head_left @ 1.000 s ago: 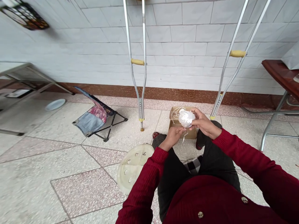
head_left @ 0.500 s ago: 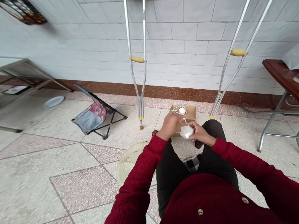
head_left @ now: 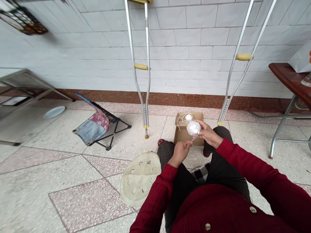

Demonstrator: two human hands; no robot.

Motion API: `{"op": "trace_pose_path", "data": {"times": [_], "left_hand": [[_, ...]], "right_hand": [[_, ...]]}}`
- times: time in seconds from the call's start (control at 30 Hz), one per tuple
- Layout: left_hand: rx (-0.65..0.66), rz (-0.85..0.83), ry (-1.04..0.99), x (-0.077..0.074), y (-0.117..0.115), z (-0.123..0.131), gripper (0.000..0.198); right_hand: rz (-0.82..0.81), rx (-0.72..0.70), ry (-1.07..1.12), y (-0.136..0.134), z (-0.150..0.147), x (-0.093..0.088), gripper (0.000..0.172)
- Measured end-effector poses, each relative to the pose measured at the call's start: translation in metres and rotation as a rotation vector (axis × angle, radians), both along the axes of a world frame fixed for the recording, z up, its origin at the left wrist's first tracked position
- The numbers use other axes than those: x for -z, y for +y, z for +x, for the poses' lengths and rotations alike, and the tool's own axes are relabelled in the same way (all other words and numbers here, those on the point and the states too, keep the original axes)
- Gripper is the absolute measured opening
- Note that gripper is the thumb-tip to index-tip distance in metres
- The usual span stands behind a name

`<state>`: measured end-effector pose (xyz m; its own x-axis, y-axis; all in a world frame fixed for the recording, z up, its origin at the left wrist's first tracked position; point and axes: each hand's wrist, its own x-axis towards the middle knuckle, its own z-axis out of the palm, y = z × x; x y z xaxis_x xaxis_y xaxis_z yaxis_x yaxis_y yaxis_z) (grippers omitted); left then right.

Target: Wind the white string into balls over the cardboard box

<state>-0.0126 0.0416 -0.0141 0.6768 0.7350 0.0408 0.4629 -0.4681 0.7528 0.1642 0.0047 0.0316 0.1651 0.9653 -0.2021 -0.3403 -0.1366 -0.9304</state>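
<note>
Between my knees, my right hand point(head_left: 208, 133) holds a round white ball point(head_left: 193, 128) that looks wound from a white strip. My left hand point(head_left: 181, 152) is closed in a pinch on a thin white strip point(head_left: 195, 138) running up to the ball's underside. Below and behind the ball, an open cardboard box point(head_left: 186, 133) rests on the floor. In its far part lies a smaller white ball point(head_left: 189, 117) with loose loops of white cord point(head_left: 181, 121).
Two metal crutches point(head_left: 145, 113) point(head_left: 224, 110) lean on the tiled wall. A folding stool point(head_left: 93, 127) and a white plate point(head_left: 54, 112) are at left. A round pale mat with holes point(head_left: 138, 178) lies beside my left leg. A red-brown table point(head_left: 289, 76) stands at right.
My left hand has moved from above the ball down toward me, drawing the strip under it. The ball has risen slightly in my right hand. The view has shifted a little.
</note>
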Motion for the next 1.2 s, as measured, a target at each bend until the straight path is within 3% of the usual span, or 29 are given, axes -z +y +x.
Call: {"op": "trace_pose_path", "data": {"times": [0.1, 0.2, 0.3, 0.4, 0.57, 0.7, 0.8, 1.0, 1.1, 1.2], "left_hand": [[-0.051, -0.007, 0.019, 0.004, 0.018, 0.002, 0.029], [-0.04, 0.015, -0.024, -0.003, 0.034, 0.008, 0.03], [0.072, 0.025, -0.092, -0.013, 0.044, 0.015, 0.031], [0.165, 0.086, 0.008, -0.024, 0.055, 0.02, 0.029], [0.124, 0.339, 0.247, -0.06, 0.062, 0.021, 0.025], [0.155, 0.5, 0.311, -0.08, 0.04, 0.017, 0.03], [0.146, 0.507, 0.255, -0.07, 0.016, 0.012, 0.029], [-0.004, 0.42, 0.174, -0.028, -0.018, 0.0, 0.028], [-0.006, 0.419, 0.123, -0.023, -0.026, -0.004, 0.028], [0.003, 0.459, 0.103, -0.029, -0.033, -0.005, 0.029]], "right_hand": [[0.077, -0.074, -0.168, -0.018, -0.006, -0.007, 0.072], [0.173, -0.102, -0.381, -0.031, -0.008, -0.006, 0.065], [0.248, -0.143, -0.51, -0.041, -0.009, -0.005, 0.064], [0.306, -0.222, -0.611, -0.047, -0.01, -0.002, 0.065], [0.175, -0.221, -0.723, -0.044, -0.007, 0.02, 0.063], [0.03, -0.033, -0.721, -0.028, -0.003, 0.044, 0.067], [-0.015, 0.063, -0.645, -0.014, -0.003, 0.054, 0.074], [-0.046, 0.067, -0.407, -0.011, -0.017, 0.059, 0.064], [-0.066, 0.011, -0.231, -0.017, -0.019, 0.054, 0.067], [-0.083, -0.049, -0.178, -0.017, -0.014, 0.048, 0.067]]}}
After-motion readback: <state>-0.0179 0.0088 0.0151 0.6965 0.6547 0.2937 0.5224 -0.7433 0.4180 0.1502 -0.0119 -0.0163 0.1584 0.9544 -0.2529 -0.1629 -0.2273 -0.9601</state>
